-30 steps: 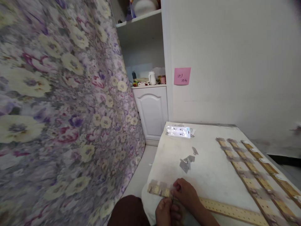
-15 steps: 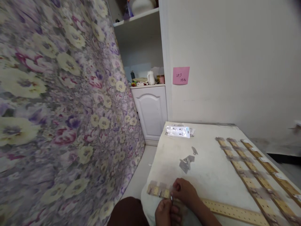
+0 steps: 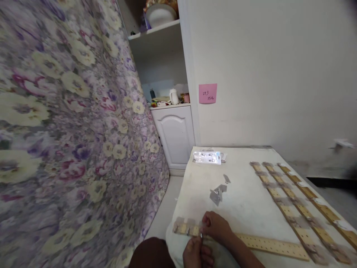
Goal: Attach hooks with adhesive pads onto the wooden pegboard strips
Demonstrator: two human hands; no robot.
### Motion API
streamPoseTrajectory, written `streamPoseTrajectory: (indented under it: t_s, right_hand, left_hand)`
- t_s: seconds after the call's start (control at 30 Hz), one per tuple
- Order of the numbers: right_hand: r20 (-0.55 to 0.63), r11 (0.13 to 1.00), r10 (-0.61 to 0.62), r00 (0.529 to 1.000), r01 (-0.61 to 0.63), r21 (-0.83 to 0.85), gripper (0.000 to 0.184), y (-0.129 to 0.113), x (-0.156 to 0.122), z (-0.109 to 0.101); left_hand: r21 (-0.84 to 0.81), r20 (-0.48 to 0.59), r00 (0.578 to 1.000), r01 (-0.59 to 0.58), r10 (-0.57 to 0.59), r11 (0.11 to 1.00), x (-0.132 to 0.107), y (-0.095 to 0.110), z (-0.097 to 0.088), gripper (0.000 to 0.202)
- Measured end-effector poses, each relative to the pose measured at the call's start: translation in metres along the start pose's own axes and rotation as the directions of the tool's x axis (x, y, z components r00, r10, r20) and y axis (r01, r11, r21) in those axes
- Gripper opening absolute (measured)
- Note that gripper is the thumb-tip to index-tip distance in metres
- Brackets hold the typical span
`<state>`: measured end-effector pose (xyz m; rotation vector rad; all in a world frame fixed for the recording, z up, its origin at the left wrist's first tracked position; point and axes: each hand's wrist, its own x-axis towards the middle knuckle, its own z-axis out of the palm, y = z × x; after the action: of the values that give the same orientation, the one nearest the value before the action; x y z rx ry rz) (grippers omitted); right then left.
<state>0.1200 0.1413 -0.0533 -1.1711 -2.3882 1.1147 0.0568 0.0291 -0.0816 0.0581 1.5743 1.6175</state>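
In front of me lies a pale wooden strip with rows of holes (image 3: 270, 244), its left end carrying clear plastic pieces (image 3: 182, 222) with small metal fittings. My left hand (image 3: 195, 253) is closed at the strip's near edge, pinching a small shiny metal piece (image 3: 202, 235). Just beyond it, my right hand (image 3: 217, 225) rests over the strip with fingers curled together by the third plastic piece. Whatever those right fingertips grip is hidden. Further up the table are loose grey-clear plastic pieces (image 3: 216, 195) and a single one (image 3: 227, 179).
Along the right side lie three long wooden strips, two with clear pieces (image 3: 281, 203) and one with white pieces (image 3: 309, 191). A clear packet (image 3: 206, 158) sits at the table's far left. A floral curtain (image 3: 83, 149) hangs at left; a white cabinet (image 3: 175, 136) stands behind.
The camera view has shifted slightly, moving the table and wall left in the picture. Both hands keep nearly the same pose at the strip.
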Motion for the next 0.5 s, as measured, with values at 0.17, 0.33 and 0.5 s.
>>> streamPoseTrajectory:
  t_s: [0.17,0.33,0.5]
  right_hand:
    - [-0.028,0.996,-0.051,0.998,0.053,0.071,0.019,0.002,-0.002,0.001]
    - [-0.111,0.992,-0.085,0.99,0.095,0.086,0.015,0.009,-0.01,-0.011]
    - [-0.122,0.992,-0.115,0.986,0.109,-0.056,0.027,0.031,-0.036,-0.021]
  left_hand:
    - [0.014,0.077,0.997,-0.011,0.009,1.0,-0.005,0.005,-0.003,0.047]
    - [-0.015,0.072,0.997,-0.028,0.029,0.999,-0.009,0.007,-0.002,0.045]
    - [-0.048,0.067,0.997,-0.041,0.044,0.998,-0.01,0.006,-0.001,0.045]
